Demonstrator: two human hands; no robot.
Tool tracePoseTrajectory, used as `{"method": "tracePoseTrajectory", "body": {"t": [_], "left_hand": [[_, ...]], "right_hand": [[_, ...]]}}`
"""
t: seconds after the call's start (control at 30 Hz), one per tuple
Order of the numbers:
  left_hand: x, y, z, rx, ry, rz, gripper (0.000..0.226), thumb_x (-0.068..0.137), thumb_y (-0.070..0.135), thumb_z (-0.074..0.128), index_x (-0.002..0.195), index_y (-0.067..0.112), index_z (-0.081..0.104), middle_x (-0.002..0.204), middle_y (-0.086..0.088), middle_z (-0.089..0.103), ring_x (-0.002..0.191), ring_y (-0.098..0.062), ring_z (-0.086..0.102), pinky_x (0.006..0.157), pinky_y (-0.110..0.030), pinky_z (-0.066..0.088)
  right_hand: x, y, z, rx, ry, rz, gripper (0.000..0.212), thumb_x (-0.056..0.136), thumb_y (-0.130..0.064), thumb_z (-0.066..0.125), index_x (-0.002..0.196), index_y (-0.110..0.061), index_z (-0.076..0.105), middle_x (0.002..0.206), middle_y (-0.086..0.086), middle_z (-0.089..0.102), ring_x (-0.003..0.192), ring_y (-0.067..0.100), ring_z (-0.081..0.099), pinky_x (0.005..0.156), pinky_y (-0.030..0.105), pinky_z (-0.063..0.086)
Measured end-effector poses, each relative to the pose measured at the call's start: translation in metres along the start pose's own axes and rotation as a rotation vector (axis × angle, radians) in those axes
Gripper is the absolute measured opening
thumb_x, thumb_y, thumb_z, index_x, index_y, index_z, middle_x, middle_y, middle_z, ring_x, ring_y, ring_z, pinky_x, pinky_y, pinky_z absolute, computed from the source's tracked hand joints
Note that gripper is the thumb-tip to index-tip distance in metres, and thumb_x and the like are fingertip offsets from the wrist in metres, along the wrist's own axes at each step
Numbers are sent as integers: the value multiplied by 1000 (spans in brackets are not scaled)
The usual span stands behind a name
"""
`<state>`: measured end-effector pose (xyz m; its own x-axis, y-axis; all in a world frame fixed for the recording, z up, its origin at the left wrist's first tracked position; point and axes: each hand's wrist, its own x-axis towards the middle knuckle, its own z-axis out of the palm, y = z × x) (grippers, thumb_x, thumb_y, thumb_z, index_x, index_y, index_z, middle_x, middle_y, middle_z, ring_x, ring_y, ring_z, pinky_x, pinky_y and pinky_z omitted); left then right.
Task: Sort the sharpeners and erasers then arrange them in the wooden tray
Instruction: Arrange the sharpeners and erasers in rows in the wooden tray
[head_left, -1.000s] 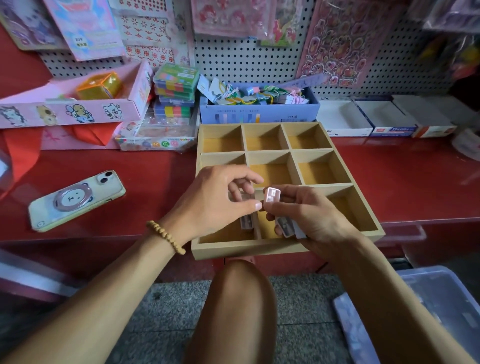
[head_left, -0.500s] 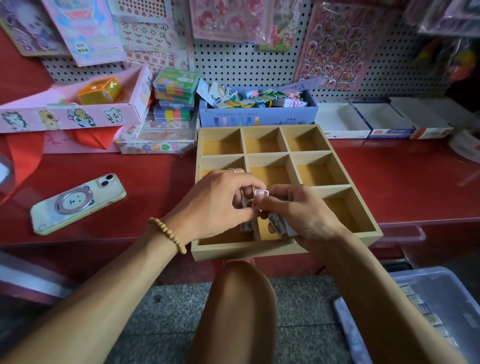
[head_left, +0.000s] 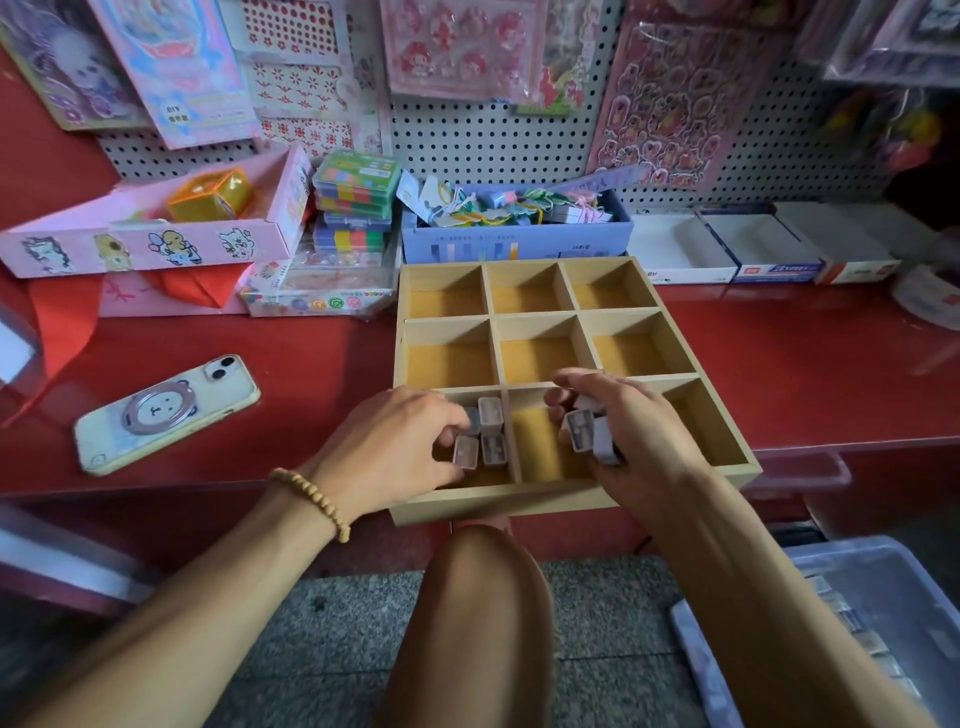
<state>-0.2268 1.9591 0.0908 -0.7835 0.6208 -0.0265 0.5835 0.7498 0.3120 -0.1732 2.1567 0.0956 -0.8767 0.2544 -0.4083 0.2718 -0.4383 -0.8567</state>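
Note:
A wooden tray (head_left: 527, 315) with nine compartments lies on the red counter. In its near-left compartment stand several small grey sharpeners (head_left: 491, 415). My left hand (head_left: 395, 447) reaches into that compartment, fingertips among the sharpeners; one (head_left: 465, 451) sits right at its fingers. My right hand (head_left: 631, 431) hovers over the near-middle compartment and grips a bunch of sharpeners (head_left: 582, 431). The other compartments show only their yellow floors.
A phone (head_left: 166, 410) lies on the counter to the left. Behind the tray stand a blue box of clips (head_left: 517, 236), stacked colourful cases (head_left: 356, 208), a pink box (head_left: 145, 244) and white boxes (head_left: 727, 249). A clear plastic bin (head_left: 878, 613) sits on the floor at right.
Both hands were together above the tray passing a sharpener. They have separated: my left hand has dropped into the near-left compartment, and my right hand has drawn to the right with its bunch.

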Motion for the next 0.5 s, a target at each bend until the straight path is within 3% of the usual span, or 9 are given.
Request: {"method": "tracePoseTrajectory", "body": {"t": [0.13, 0.23, 0.37, 0.5], "left_hand": [[-1, 1, 2, -27, 28, -12, 35, 73, 35, 77, 107, 31, 69, 79, 20, 59, 70, -7, 53, 71, -31, 53], [-1, 0, 1, -52, 42, -26, 23, 74, 35, 77, 96, 30, 72, 76, 19, 62, 70, -6, 57, 69, -28, 52], [1, 4, 7, 10, 74, 32, 10, 80, 38, 74, 86, 30, 72, 67, 18, 56, 67, -4, 52, 68, -19, 35], [3, 2, 10, -35, 119, 11, 16, 75, 39, 78, 85, 28, 71, 66, 17, 58, 60, -2, 50, 65, -26, 47]], "right_hand": [[2, 1, -4, -33, 2, -6, 10, 97, -10, 60, 95, -7, 69, 79, 9, 66, 65, 15, 63, 49, 24, 49], [3, 1, -6, -61, 6, 3, 10, 98, -12, 60, 95, -9, 69, 83, 9, 66, 69, 16, 63, 52, 24, 49], [1, 1, -3, -73, 1, 2, 10, 98, -11, 59, 95, -9, 68, 83, 9, 66, 69, 15, 62, 51, 24, 49], [1, 2, 1, -78, 6, 4, 11, 98, -10, 58, 98, -6, 68, 83, 10, 65, 69, 16, 62, 52, 24, 49]]}}
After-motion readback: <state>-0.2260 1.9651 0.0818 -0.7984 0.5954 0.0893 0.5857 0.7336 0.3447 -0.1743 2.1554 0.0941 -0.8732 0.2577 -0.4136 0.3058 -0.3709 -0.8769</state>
